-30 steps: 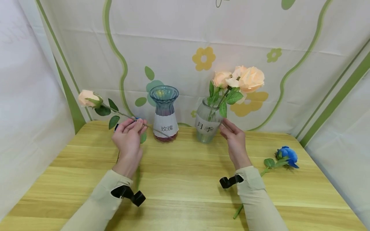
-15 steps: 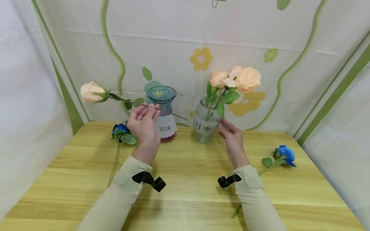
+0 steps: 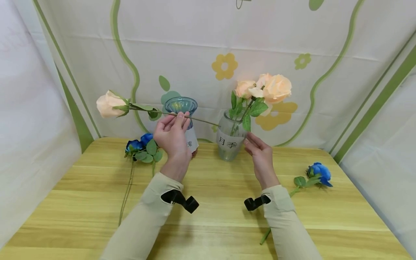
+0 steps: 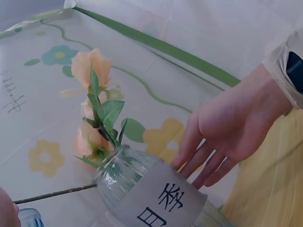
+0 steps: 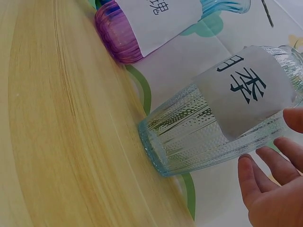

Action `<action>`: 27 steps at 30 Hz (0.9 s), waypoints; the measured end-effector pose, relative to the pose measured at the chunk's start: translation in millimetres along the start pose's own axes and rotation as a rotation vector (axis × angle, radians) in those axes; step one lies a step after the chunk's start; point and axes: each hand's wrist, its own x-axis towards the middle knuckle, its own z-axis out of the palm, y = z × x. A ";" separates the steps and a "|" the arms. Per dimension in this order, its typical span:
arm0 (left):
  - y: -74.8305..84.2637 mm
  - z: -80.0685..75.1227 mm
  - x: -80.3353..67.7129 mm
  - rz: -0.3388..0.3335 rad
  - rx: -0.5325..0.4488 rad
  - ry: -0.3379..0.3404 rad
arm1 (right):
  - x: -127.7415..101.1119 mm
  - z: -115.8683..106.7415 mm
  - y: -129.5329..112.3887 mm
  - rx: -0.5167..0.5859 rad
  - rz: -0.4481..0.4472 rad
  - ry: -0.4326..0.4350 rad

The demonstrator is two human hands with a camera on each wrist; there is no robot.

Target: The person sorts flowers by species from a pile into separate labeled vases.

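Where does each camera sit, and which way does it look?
Head: sits high, looks forward and down at the table; both hands and sleeves show; left hand pinches a peach rose.
Left wrist: looks across at the clear vase; the right hand shows.
Right wrist: low, looks along the table at the vase; right fingertips show.
All three views share the clear vase.

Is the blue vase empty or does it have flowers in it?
Empty as far as shown: no stems rise from the blue vase.
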 end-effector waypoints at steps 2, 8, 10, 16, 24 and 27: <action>-0.8 3.5 -2.2 -0.010 -0.008 -0.001 | -0.1 0.1 -0.2 -0.002 -0.003 0.003; -4.5 14.9 -7.0 -0.043 -0.067 0.019 | -1.5 0.8 -1.3 -0.001 -0.008 0.005; -6.4 19.1 -7.6 -0.049 -0.089 0.027 | -1.8 0.5 -1.4 -0.002 -0.008 0.005; -12.5 30.3 -11.2 -0.063 -0.095 0.025 | -1.4 -0.7 -1.2 0.009 -0.004 -0.005; -21.3 44.6 -17.9 -0.055 -0.038 0.012 | -0.1 -0.5 -0.4 0.017 0.004 -0.003; -24.9 51.5 -20.7 -0.054 -0.042 -0.005 | -0.6 -0.1 -0.8 0.015 0.007 0.004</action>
